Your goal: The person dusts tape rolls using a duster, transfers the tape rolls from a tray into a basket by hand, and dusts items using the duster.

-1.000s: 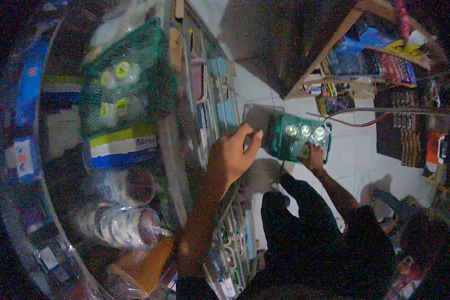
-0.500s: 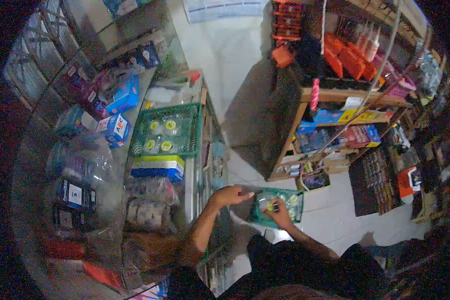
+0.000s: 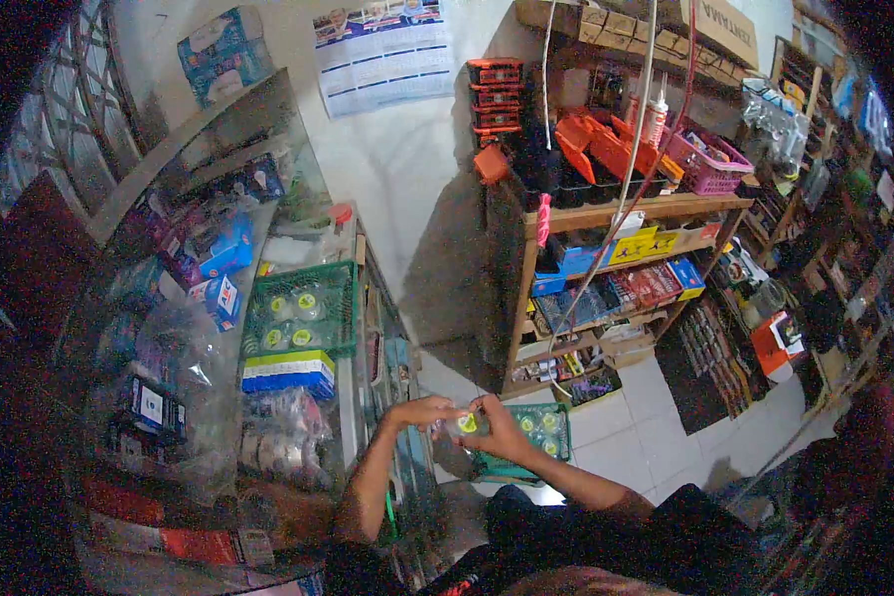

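Observation:
A clear plastic container with a round yellow-green label (image 3: pixel 467 424) is held between my two hands. My left hand (image 3: pixel 425 410) grips its left side, and my right hand (image 3: pixel 504 432) closes on it from the right. Below and to the right of my right hand, a green plastic basket (image 3: pixel 568 429) holds several containers of the same look. A second green basket (image 3: pixel 352 308) sits on the glass counter at left, with several more labelled containers inside.
Beneath the counter basket lies a blue, white and yellow box (image 3: pixel 288 373). Blue ABC boxes (image 3: pixel 217 298) stand to the left. A wooden shelf (image 3: pixel 626 205) with orange bins (image 3: pixel 606 149) is ahead on the right. Thin cords (image 3: pixel 621 199) hang in front of it.
My right hand has lifted a container out of the lower basket and brought it left to my left hand, which now holds it too. The view has tilted upward.

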`<state>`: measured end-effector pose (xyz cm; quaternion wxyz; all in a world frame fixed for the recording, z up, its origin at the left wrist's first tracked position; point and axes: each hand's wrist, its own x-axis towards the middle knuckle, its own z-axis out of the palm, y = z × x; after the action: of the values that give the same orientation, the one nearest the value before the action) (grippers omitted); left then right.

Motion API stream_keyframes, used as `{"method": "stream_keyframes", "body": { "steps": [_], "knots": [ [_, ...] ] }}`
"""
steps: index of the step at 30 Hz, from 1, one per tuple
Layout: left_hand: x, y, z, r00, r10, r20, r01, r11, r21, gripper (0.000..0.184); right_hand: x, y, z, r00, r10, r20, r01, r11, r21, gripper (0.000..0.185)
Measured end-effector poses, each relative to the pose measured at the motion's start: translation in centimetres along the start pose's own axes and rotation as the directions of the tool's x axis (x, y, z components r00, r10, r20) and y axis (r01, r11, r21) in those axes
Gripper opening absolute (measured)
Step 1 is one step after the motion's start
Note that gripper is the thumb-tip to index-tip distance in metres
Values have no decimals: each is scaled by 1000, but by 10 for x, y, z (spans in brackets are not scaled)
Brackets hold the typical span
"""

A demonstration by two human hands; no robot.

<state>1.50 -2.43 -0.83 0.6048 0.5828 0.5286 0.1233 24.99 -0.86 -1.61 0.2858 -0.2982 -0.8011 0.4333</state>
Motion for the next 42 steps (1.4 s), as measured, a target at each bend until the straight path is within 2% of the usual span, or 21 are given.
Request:
{"method": "stream_keyframes", "body": {
  "steps": [2,5,6,8,9,11,14,18,20,22,23,26,27,30,31,34,37,42],
  "knots": [
    [1,-6,-2,996,-67,58,68,998,-6,55,-1,0,-1,992,-105,-69,102,994,-43,78],
    [0,-13,-2,998,37,48,-39,998,47,47,-2,14,-2,954,-245,-171,232,968,-95,90],
    [-5,-8,-2,993,71,90,-67,996,-54,44,-3,19,-4,937,-285,-202,267,957,-109,94],
    [-19,6,-4,978,136,157,-92,961,-261,41,-10,19,-10,980,-49,-193,85,980,182,88],
    [-19,2,-4,985,97,142,-53,957,-285,42,-12,18,-16,993,95,-76,-65,940,334,80],
    [-13,-7,-2,993,28,114,10,949,-315,45,-18,12,-29,933,303,192,-358,752,553,65],
    [-9,-24,-4,993,56,103,-23,956,-292,53,-34,-3,-31,817,338,467,-574,560,597,47],
    [-59,47,11,990,135,-29,-138,971,-197,64,-48,-31,-19,797,305,521,-602,472,644,41],
    [-54,34,3,996,90,11,-86,976,-202,67,-54,-17,-4,828,275,489,-557,507,658,38],
    [-21,-21,-10,989,-33,141,70,960,-272,66,-59,-9,1,819,282,500,-570,503,650,37],
    [-17,-25,-12,985,-58,163,86,981,-173,64,-59,-17,-2,837,310,451,-546,535,645,36],
    [0,-51,-14,933,-67,354,106,990,-93,62,-69,12,19,910,223,351,-400,699,593,36],
    [-5,-42,-13,948,-24,316,44,997,-56,55,-69,9,17,931,221,290,-353,750,559,36],
    [-9,-7,-5,930,-131,344,218,949,-227,46,-71,5,18,871,347,348,-483,732,480,35],
    [-5,-12,-5,930,-120,348,201,958,-205,36,-71,-1,14,881,336,334,-466,739,486,35],
    [-4,0,-10,900,-171,400,227,969,-96,33,-68,-13,1,926,269,266,-359,847,392,36],
    [-3,0,-12,920,-74,386,100,994,-48,34,-68,-11,5,931,273,241,-356,823,443,38],
    [-13,13,-6,959,-87,271,104,993,-51,41,-65,-14,-3,917,323,235,-395,814,425,38]
  ]
}}
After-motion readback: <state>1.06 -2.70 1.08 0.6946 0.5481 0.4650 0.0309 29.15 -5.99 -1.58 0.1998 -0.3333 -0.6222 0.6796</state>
